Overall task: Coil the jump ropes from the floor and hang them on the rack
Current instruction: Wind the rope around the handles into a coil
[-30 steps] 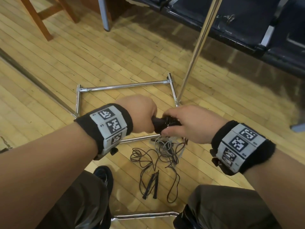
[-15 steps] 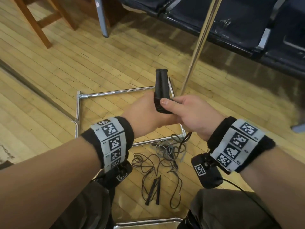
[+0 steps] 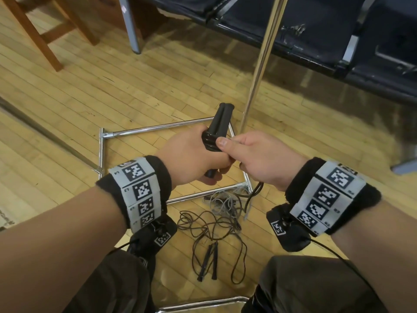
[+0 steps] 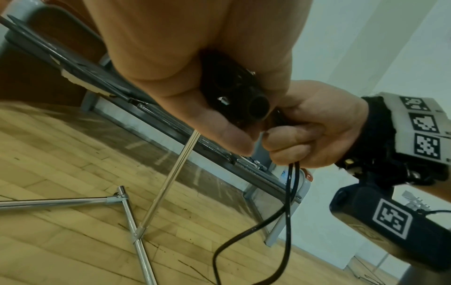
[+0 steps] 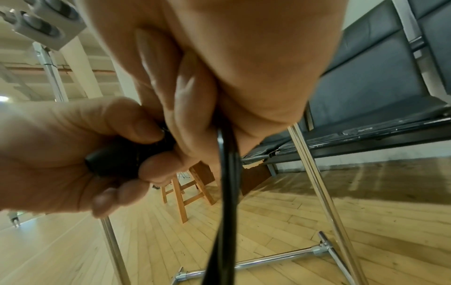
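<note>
The left hand (image 3: 194, 159) is curled around a pair of black jump-rope handles (image 3: 217, 129) held side by side, their far ends rising up and away past its knuckles and their near ends poking out below the fist. The left wrist view shows those two round handle ends (image 4: 246, 96) clamped between fingers and palm. Just beside it and touching it, the right hand (image 3: 257, 159) is closed too: its thumb (image 3: 222, 142) presses on the black cord wound around the handles, and its curled fingers pinch two strands of black rope (image 4: 291, 185) that drop from under the fist toward the floor. In the right wrist view the same rope (image 5: 225, 173) runs straight down out of the closed fingers.

Below and nearer the person than both hands, a second black jump rope (image 3: 212, 242) lies loose on the wooden floor (image 3: 112, 86), its two thin handles together at the near end of the tangle. A grey rope (image 3: 223, 203) lies bunched directly beneath the right hand, against the chrome base of the rack (image 3: 158, 129). The rack's upright pole (image 3: 261, 62) rises just beyond the right hand. Farther off stand dark seats (image 3: 327, 26) and a wooden stool (image 3: 40, 35).
</note>
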A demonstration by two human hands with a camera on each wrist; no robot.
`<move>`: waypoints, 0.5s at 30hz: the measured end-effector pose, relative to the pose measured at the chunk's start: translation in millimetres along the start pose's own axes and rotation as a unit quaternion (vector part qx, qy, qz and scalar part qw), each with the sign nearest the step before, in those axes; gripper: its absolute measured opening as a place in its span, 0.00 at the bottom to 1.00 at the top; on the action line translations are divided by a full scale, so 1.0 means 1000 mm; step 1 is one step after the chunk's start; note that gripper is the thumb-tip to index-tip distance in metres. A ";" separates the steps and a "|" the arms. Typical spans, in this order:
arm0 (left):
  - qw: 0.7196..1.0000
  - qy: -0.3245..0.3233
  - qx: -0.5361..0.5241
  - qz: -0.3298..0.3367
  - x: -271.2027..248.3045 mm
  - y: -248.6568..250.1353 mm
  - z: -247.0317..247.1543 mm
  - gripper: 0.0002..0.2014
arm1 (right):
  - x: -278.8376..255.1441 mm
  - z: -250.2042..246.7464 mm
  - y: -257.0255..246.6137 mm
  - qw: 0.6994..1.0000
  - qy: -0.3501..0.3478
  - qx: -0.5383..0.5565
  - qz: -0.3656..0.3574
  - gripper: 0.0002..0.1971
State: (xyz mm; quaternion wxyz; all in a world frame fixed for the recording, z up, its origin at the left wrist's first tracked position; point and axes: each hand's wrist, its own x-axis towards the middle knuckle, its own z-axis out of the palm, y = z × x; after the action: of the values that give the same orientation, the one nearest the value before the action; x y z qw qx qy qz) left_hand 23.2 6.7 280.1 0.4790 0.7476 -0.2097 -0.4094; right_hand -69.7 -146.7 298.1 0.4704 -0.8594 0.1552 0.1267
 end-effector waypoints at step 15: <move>0.994 -0.021 0.092 0.063 -0.001 0.004 0.009 0.20 | -0.003 -0.020 0.025 0.986 0.031 0.145 0.070 0.29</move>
State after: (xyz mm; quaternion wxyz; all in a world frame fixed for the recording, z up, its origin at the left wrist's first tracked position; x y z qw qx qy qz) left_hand 15.6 1.1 282.3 0.4287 0.7650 -0.3033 -0.3729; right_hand -80.5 -175.6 290.6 0.5751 -0.7727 0.2457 0.1087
